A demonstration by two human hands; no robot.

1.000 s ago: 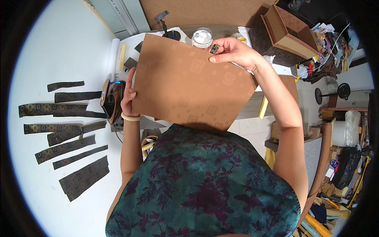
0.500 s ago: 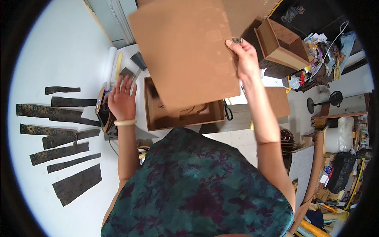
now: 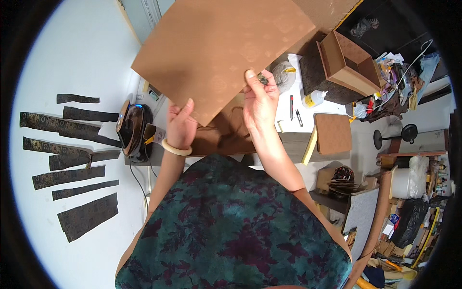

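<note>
A large, flat brown board (image 3: pixel 216 53) with a faint pressed pattern is tilted up in front of me, one corner pointing down toward my body. My left hand (image 3: pixel 182 126) is closed on its lower left edge, thumb on the near face. My right hand (image 3: pixel 261 98) grips the lower right edge, also thumb in front; a small dark patterned scrap (image 3: pixel 262 78) shows between its fingers. Below the board sits a shallow brown box (image 3: pixel 231 135), mostly hidden by the board and my hands.
Left of my left hand stands a dark iron-shaped appliance (image 3: pixel 132 130) with a cable. Dark patterned strips (image 3: pixel 70 179) lie on the white surface at far left. To the right are a glue bottle (image 3: pixel 315 98), a red cutter (image 3: pixel 291 107), a brown panel (image 3: pixel 333 133) and an open-topped box (image 3: pixel 353 67).
The board has turned, its lower corner swinging toward me. My left hand, spread beside it before, has moved right and taken hold of its edge. My right hand has come left and nearer.
</note>
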